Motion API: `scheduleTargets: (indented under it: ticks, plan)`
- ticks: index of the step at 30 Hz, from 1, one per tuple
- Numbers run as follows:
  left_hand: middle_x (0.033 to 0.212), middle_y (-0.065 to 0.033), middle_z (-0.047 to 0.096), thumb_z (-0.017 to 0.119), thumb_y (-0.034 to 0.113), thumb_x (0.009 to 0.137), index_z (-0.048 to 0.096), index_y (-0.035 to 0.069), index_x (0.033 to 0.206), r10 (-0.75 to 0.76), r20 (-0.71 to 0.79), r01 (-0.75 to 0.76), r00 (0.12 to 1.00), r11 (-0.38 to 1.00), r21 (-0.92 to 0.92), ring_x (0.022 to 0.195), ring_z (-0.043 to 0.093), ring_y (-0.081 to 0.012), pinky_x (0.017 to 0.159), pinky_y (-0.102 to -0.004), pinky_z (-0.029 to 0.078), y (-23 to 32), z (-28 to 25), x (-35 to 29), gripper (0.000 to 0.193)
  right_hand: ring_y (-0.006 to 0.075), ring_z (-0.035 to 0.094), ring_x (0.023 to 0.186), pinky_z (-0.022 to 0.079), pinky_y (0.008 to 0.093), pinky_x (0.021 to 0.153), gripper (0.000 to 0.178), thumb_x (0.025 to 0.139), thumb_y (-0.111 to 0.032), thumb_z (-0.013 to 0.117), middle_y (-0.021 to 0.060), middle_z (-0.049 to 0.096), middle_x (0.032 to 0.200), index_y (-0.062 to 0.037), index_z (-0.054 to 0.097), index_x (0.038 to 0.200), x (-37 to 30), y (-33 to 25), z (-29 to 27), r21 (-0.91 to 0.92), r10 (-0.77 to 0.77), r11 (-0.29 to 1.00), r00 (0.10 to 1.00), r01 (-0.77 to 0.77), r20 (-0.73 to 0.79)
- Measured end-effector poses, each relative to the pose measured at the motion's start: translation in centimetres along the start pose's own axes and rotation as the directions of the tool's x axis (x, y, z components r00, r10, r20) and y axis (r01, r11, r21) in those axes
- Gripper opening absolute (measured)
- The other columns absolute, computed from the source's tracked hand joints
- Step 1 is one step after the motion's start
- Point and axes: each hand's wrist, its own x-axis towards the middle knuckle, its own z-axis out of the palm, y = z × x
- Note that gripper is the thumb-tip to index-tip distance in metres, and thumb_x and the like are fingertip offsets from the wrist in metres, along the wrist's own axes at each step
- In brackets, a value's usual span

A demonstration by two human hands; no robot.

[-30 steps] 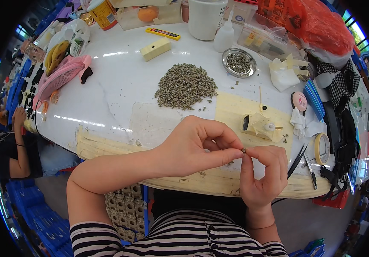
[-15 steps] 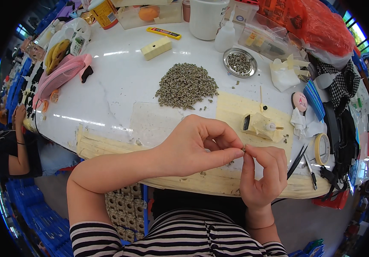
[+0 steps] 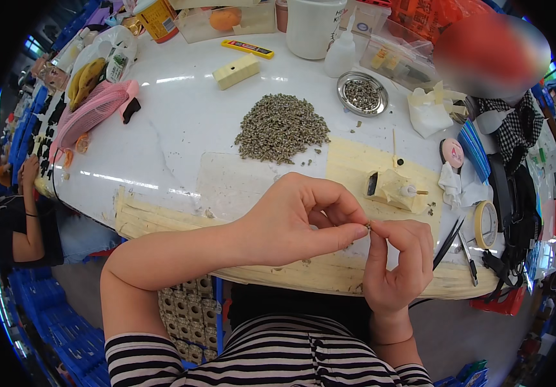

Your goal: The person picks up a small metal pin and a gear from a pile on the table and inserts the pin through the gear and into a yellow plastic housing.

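Note:
My left hand (image 3: 313, 222) and my right hand (image 3: 397, 261) meet over the front of the table, both closed in a pinch. Between their fingertips is a tiny metal part (image 3: 369, 226), mostly covered by the fingers. Beyond my left hand lies a heap of small grey-brown metal parts (image 3: 281, 129). A round metal dish (image 3: 363, 94) holds more such pieces. Just past my right hand, a tape-wrapped block (image 3: 397, 191) with a white-collared pin sits on a yellowish sheet (image 3: 349, 158).
Toward the back are a yellow block (image 3: 236, 71), a white squeeze bottle (image 3: 340, 55) and a white cup (image 3: 313, 29). On the right lie a tape roll (image 3: 485, 224), a craft knife (image 3: 468, 259) and black tweezers (image 3: 447, 244). A person (image 3: 26, 226) sits at far left.
My hands stay almost in place, still pinching the tiny part, with only a slight shift of the right fingers. The red bag area at the back right is now blurred.

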Motion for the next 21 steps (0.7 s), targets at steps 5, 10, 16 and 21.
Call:
scheduleTargets:
  ticks: [5, 10, 16, 21]
  plan:
    - [0.097, -0.0067, 0.071, 0.071, 0.003, 0.092, 0.069, -0.003, 0.104, -0.005, 0.0, 0.005, 1.0, 0.999, -0.036, 0.091, 0.068, -0.0105, 0.082, -0.0267, 0.057, -0.13, -0.02, 0.04, 0.014, 0.0262, 0.061, 0.072, 0.048, 0.0339, 0.063, 0.025, 0.077, 0.008, 0.075, 0.0091, 0.068, 0.087, -0.0022, 0.067, 0.099, 0.01, -0.02, 0.01, 0.0, 0.005, 1.0, 1.0, -0.005, 0.0]
    - [0.097, -0.0066, 0.071, 0.071, 0.002, 0.092, 0.068, -0.004, 0.104, 0.015, -0.014, -0.016, 1.0, 0.999, -0.041, 0.09, 0.068, -0.0108, 0.082, -0.0264, 0.057, -0.11, -0.01, 0.09, 0.014, 0.0259, 0.062, 0.072, 0.049, 0.0338, 0.063, 0.026, 0.076, 0.009, 0.076, 0.009, 0.068, 0.086, -0.0016, 0.067, 0.098, 0.15, -0.04, 0.15, 0.011, -0.002, 1.0, 1.0, 0.002, -0.014]
    - [0.096, -0.0061, 0.071, 0.072, 0.0, 0.09, 0.069, -0.004, 0.102, 0.082, -0.03, -0.08, 0.996, 0.995, 0.064, 0.087, 0.067, -0.0098, 0.079, -0.0249, 0.057, -0.33, 0.03, 0.07, 0.013, 0.0262, 0.062, 0.072, 0.049, 0.0338, 0.063, 0.027, 0.074, 0.01, 0.076, 0.009, 0.067, 0.085, -0.0012, 0.067, 0.097, 0.25, 0.09, 0.26, 0.012, -0.017, 1.0, 1.0, 0.017, -0.022]
    - [0.095, -0.0058, 0.071, 0.072, 0.0, 0.089, 0.07, -0.004, 0.101, 0.105, -0.038, -0.102, 0.994, 0.992, 0.078, 0.085, 0.067, -0.0092, 0.076, -0.0243, 0.057, -0.34, 0.12, 0.02, 0.013, 0.0261, 0.061, 0.071, 0.049, 0.0341, 0.063, 0.027, 0.074, 0.01, 0.075, 0.0089, 0.067, 0.085, -0.0014, 0.067, 0.096, 0.29, 0.07, 0.24, 0.019, -0.017, 1.0, 1.0, 0.018, -0.026]
